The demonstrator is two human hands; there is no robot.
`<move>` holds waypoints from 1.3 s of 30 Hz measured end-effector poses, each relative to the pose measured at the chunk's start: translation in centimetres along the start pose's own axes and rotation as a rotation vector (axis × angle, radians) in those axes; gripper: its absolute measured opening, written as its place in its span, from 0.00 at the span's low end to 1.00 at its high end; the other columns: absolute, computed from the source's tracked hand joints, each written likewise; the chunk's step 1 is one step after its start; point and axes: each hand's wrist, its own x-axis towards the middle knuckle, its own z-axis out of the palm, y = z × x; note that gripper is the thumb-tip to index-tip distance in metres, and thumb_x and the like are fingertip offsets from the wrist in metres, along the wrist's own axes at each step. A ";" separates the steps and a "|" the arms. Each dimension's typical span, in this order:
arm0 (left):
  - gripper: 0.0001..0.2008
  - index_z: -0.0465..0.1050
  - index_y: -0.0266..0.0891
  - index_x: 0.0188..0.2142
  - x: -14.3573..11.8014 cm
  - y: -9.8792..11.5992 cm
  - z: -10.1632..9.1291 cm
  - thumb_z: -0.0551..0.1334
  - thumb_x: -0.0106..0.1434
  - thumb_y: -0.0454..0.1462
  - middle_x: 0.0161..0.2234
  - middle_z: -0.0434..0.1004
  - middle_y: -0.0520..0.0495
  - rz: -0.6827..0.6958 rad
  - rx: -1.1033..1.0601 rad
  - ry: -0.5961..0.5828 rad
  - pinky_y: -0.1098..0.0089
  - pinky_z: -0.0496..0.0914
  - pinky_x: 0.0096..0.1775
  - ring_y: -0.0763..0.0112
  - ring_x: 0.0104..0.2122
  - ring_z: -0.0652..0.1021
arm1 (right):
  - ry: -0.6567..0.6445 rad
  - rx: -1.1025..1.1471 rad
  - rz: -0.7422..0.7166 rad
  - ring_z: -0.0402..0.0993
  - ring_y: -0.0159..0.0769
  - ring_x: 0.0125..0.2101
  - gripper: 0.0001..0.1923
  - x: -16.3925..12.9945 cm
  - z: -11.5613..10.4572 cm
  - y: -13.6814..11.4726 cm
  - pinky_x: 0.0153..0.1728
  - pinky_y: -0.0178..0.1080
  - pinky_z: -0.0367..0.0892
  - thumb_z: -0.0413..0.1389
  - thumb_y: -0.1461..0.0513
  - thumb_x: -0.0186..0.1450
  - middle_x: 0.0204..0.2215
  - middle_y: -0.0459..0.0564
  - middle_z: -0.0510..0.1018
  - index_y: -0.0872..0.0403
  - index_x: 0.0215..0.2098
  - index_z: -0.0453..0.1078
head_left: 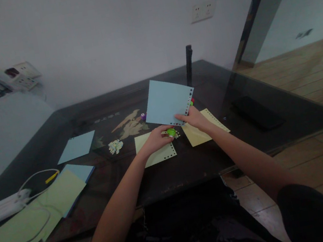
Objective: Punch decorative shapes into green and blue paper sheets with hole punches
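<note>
My right hand pinches a light blue sheet of paper by its lower right corner, holding it tilted above the table. Small dark shaped holes run along the sheet's right and lower edges. In my left hand is a small green craft punch, just below the blue sheet's lower edge. Beneath that hand lies a pale green sheet with punched holes along its edges. A yellow sheet, also punched along an edge, lies under my right wrist.
Paper bits form a pile on the dark table. A purple punch stands behind. Another blue sheet, stacked green paper and a white power strip lie left. A black flat object lies right.
</note>
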 end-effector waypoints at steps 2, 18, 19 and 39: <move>0.20 0.77 0.39 0.42 0.0 0.1 0.0 0.66 0.46 0.30 0.45 0.76 0.39 0.005 -0.016 0.000 0.58 0.70 0.45 0.62 0.42 0.75 | -0.005 -0.018 -0.003 0.75 0.47 0.41 0.10 0.0 0.0 0.0 0.47 0.51 0.68 0.58 0.60 0.58 0.40 0.56 0.79 0.56 0.38 0.73; 0.19 0.77 0.39 0.41 0.0 0.1 0.1 0.65 0.46 0.30 0.44 0.77 0.42 0.021 0.001 0.010 0.61 0.71 0.44 0.65 0.40 0.76 | 0.006 -0.032 -0.033 0.74 0.46 0.43 0.13 0.0 0.0 0.0 0.49 0.51 0.67 0.58 0.61 0.58 0.42 0.55 0.79 0.56 0.41 0.72; 0.20 0.77 0.39 0.42 0.0 0.2 0.1 0.65 0.47 0.30 0.44 0.77 0.42 0.027 0.006 0.011 0.61 0.71 0.44 0.65 0.40 0.76 | 0.010 -0.034 -0.032 0.75 0.46 0.43 0.12 0.0 -0.1 0.0 0.49 0.51 0.67 0.57 0.61 0.58 0.41 0.55 0.79 0.56 0.41 0.72; 0.16 0.74 0.38 0.44 0.1 0.3 0.2 0.63 0.57 0.41 0.39 0.78 0.41 0.035 0.021 0.168 0.66 0.72 0.37 0.67 0.33 0.78 | 0.403 0.341 0.030 0.77 0.45 0.35 0.21 1.4 -3.5 1.0 0.38 0.46 0.73 0.63 0.54 0.49 0.39 0.57 0.79 0.59 0.38 0.72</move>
